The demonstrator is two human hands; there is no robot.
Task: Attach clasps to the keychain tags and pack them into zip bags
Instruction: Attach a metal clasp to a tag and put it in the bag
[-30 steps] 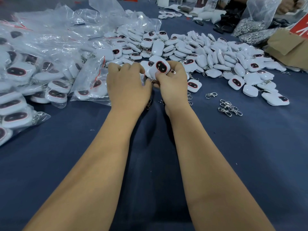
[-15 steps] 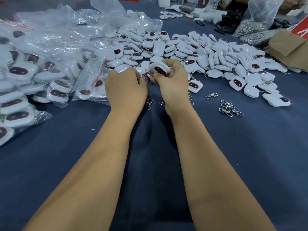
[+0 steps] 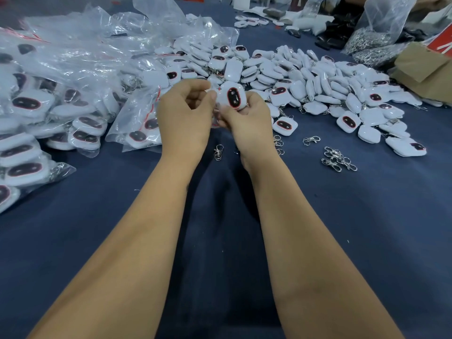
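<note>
Can't really see what the left hand (image 3: pixel 186 116) is pinching, its own fingers cover it, so no telling if a clasp is in there. The right hand (image 3: pixel 244 123) hides the lower edge of the tag (image 3: pixel 232 95) and whatever hangs off it. Bagged tags (image 3: pixel 29 123) run off the left edge. Far right, the clasp bag (image 3: pixel 381 28) and brown box (image 3: pixel 425 67) get cut off. Stuff at the far tabletop (image 3: pixel 367 216) edge is too small to make out.

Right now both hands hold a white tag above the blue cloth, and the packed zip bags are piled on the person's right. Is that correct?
Not quite. The head view shows the packed zip bags piled on the person's left, not the right. The rest stands: both hands, left and right, hold a white tag above the blue cloth.
</note>
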